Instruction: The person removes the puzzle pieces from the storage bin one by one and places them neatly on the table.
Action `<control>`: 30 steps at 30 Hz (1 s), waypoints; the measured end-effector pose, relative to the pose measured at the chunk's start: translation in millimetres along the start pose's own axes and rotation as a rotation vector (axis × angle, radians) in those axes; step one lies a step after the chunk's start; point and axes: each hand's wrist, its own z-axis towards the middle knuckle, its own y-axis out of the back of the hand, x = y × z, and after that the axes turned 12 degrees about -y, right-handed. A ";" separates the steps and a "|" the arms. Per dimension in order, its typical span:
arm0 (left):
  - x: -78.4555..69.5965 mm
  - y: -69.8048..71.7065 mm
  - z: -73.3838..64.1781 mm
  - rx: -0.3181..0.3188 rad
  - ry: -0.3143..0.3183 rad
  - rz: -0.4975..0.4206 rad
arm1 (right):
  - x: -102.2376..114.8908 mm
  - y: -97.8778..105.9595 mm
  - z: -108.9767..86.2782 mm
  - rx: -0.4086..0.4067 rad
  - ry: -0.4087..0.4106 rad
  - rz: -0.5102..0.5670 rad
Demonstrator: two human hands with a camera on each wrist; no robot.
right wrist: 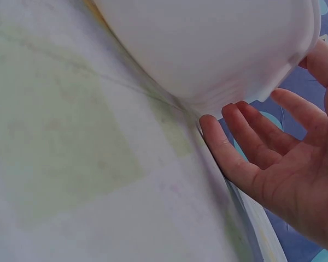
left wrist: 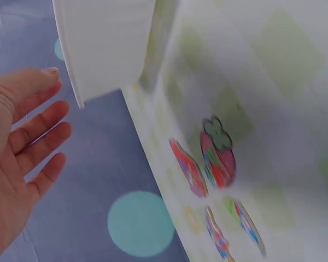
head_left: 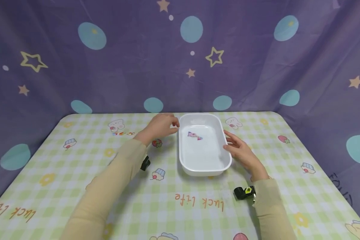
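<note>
A white rectangular dish (head_left: 204, 160) with rounded corners stands on the table. One candy in a pink and blue wrapper (head_left: 195, 135) lies inside it. My right hand (head_left: 243, 155) holds the dish's right side, thumb over the rim and fingertips (right wrist: 212, 126) against the outer wall. At the far left rim is my left hand (head_left: 163, 124); in the left wrist view its loosely bent fingers (left wrist: 44, 144) hold nothing and sit a little apart from the dish wall (left wrist: 106, 49). Several bright wrapped candies (left wrist: 189, 169) lie on the table below that hand.
A checked tablecloth (head_left: 198, 220) with printed cupcakes, flowers and lettering covers the table. More of the colourful wrappers (head_left: 121, 134) show left of my left hand. Behind the table's far edge hangs a purple curtain (head_left: 123, 73) with stars and blue ovals.
</note>
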 end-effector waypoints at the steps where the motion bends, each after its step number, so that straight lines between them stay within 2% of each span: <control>1: -1.5 -1.4 3.2 0.000 -0.013 0.000 | -0.1 0.2 -0.2 0.000 0.001 0.002; 5: -7.9 -7.4 15.4 -0.006 -0.067 -0.001 | -0.9 0.4 -0.7 0.007 0.003 0.011; 14: -19.8 -24.3 41.0 0.057 -0.182 0.000 | -2.0 0.5 -0.7 -0.001 0.011 0.021; 18: -22.9 -32.8 50.3 0.099 -0.214 0.003 | -2.3 0.4 0.3 0.005 0.011 0.024; 24: -27.9 -42.8 61.1 0.147 -0.231 -0.002 | -1.0 0.4 -0.3 0.010 0.023 0.023; 30: -30.2 -53.4 68.8 0.162 -0.194 0.030 | -0.3 1.0 -0.5 0.006 0.022 0.024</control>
